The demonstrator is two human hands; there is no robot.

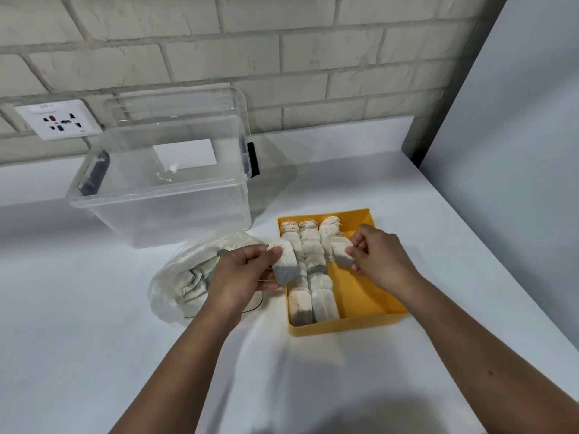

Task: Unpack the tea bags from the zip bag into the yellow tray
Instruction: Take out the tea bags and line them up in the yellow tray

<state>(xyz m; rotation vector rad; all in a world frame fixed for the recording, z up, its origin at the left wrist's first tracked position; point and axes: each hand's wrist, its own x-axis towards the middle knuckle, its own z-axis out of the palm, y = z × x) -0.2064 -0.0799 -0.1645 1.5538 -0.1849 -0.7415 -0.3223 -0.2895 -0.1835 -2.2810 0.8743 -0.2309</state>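
The yellow tray point(366, 296) lies on the white table with several tea bags in overlapping rows along its left and middle. To its left a clear zip bag point(185, 274) lies on its side with more tea bags inside. My left hand point(241, 274) pinches one tea bag point(285, 264) between thumb and fingers, just over the tray's left edge. Over the third row, my right hand point(382, 255) pinches another tea bag point(341, 253) at that row's near end.
A clear plastic storage box point(163, 195) with black latches stands behind the zip bag, its lid leaning on the brick wall. A wall socket point(59, 120) sits at the left. A grey panel point(507, 120) borders the table on the right.
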